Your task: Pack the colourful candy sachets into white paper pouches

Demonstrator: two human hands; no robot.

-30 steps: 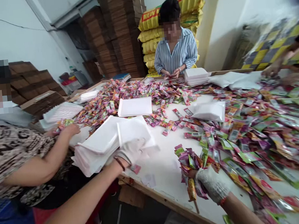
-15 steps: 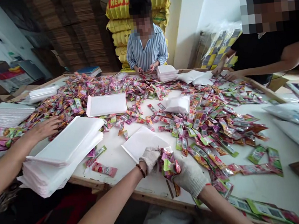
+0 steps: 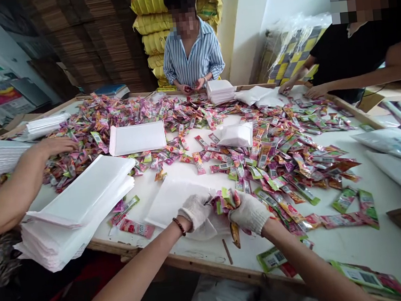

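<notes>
My left hand (image 3: pixel 195 212), in a whitish knit glove, is closed at the edge of a white padded envelope (image 3: pixel 168 198); its fingertips are partly hidden and meet the packets. My right hand (image 3: pixel 251 213), gloved alike, grips a bunch of small colourful snack packets (image 3: pixel 223 201) at the envelope's right end. One orange packet (image 3: pixel 235 234) hangs down below that hand. Whether any packets are inside the envelope, I cannot tell.
Loose packets (image 3: pixel 292 146) are heaped across the white table (image 3: pixel 352 249). A stack of white envelopes (image 3: pixel 80 195) lies left, near a person's arm (image 3: pixel 22 182). A filled envelope (image 3: pixel 236 135) rests mid-table. Two co-workers handle things at the far side.
The bunch of packets and both my hands have risen slightly, and the envelope has shifted left with my left hand. The neighbour's hand at left has moved over the packet heap.
</notes>
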